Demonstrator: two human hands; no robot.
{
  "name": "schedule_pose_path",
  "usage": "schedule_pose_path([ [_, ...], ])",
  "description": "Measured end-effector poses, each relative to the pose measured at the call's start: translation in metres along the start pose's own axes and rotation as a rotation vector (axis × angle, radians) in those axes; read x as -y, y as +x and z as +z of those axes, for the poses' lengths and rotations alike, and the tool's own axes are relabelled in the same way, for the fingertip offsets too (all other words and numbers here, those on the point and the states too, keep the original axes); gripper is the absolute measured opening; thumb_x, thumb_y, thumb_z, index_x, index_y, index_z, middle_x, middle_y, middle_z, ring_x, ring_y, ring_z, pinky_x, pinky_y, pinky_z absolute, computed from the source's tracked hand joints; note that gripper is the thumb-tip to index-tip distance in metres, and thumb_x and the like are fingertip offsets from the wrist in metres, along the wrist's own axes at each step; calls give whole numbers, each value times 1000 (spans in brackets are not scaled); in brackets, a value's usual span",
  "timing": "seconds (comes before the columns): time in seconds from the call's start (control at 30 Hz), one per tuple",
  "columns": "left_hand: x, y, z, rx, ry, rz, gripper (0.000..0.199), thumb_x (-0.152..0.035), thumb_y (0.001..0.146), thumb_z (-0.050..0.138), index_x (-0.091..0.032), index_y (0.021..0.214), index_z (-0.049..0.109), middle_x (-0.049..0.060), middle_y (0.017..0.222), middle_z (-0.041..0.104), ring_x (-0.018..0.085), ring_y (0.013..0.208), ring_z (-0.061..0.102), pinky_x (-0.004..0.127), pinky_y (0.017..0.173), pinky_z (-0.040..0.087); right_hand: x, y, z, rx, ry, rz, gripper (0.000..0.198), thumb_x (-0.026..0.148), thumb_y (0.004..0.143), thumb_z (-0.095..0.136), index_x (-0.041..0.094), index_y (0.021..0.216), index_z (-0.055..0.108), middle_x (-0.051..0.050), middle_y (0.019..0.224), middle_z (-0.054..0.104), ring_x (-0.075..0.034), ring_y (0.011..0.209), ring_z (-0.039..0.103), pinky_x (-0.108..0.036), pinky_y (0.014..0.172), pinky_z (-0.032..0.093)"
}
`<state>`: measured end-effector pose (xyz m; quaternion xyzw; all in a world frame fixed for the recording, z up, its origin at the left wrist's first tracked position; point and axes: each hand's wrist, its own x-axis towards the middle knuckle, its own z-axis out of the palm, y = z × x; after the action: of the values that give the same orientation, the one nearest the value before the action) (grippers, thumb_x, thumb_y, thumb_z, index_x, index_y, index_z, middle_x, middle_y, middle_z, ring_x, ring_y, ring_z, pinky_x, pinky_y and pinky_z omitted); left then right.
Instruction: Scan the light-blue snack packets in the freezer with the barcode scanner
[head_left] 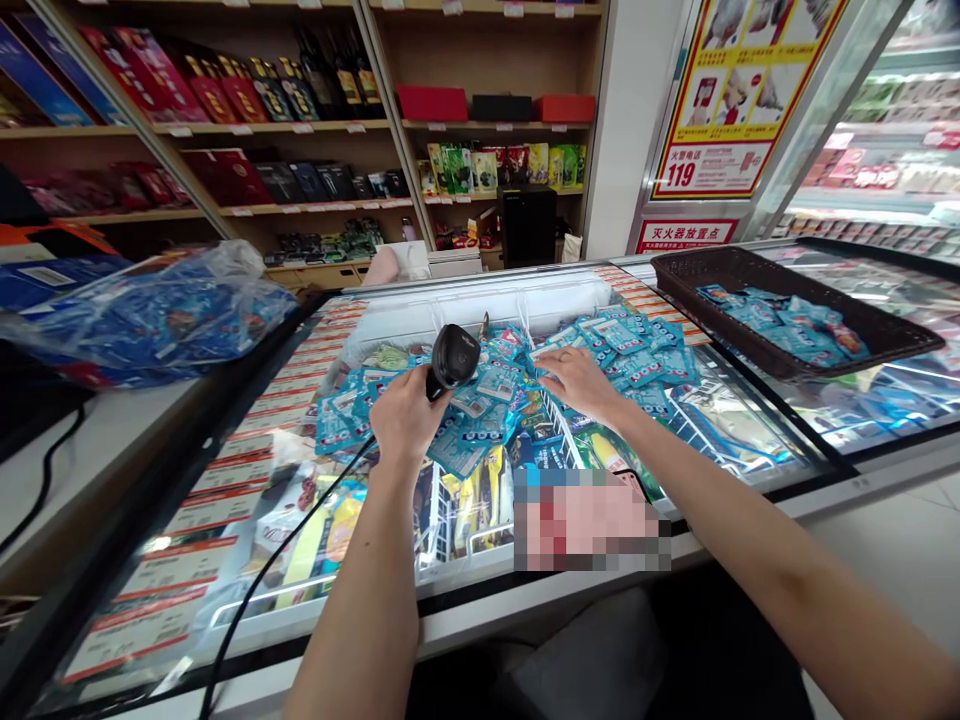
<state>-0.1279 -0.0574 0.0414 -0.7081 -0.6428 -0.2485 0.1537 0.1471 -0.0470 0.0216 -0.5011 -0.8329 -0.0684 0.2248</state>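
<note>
My left hand [403, 418] is wrapped round the handle of a black barcode scanner [456, 355], its head raised over a spread of small blue packets [499, 382]. A black cord [296, 525] trails from the scanner towards the lower left. To the right, my right hand [581, 382] reaches over the packets with its fingers stretched out and apart. Its fingertips are close to a second heap of blue packets [626, 340]; whether they touch any is unclear. The packets lie on the glass top of a chest freezer [480, 575], with frozen goods showing below.
A brown basket [757, 270] holding similar blue packets stands at the right. On the left lies a clear plastic bag [180, 310] with blue packages. Near the front edge is a blurred-out pinkish item [592, 520]. Behind the freezer are stocked shelves [277, 127].
</note>
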Motion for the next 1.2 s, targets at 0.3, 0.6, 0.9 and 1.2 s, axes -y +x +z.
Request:
schedule_pose_path([
  [0.3, 4, -1, 0, -12, -11, 11, 37, -46, 81, 52, -23, 109, 59, 7, 99, 68, 26, 95, 61, 30, 63, 39, 2, 61, 30, 260, 111, -285, 54, 29, 91, 43, 25, 143, 31, -4, 149, 30, -25, 123, 45, -42, 102, 37],
  [0.6, 3, -1, -1, -8, -25, 61, 37, -44, 81, 53, -22, 110, 58, 8, 99, 67, 26, 96, 61, 30, 63, 40, -4, 88, 24, 473, 239, -263, 69, 38, 77, 62, 24, 140, 37, -8, 140, 43, -29, 127, 40, -43, 104, 32],
  [0.9, 1, -1, -1, -2, -50, 86, 37, -44, 81, 53, -22, 110, 58, 9, 100, 67, 27, 96, 61, 31, 63, 41, -14, 69, 17, 286, 303, 33, 64, 51, 59, 75, 18, 112, 59, -11, 113, 51, -27, 104, 51, -37, 86, 44],
  [1.2, -10, -5, 3, -28, -65, 247, 35, -39, 79, 57, -22, 109, 59, 8, 103, 67, 26, 94, 62, 31, 65, 41, -31, 17, -4, -196, 586, 367, 32, 45, 80, 55, 21, 101, 61, -4, 90, 63, -16, 65, 60, -30, 60, 50],
])
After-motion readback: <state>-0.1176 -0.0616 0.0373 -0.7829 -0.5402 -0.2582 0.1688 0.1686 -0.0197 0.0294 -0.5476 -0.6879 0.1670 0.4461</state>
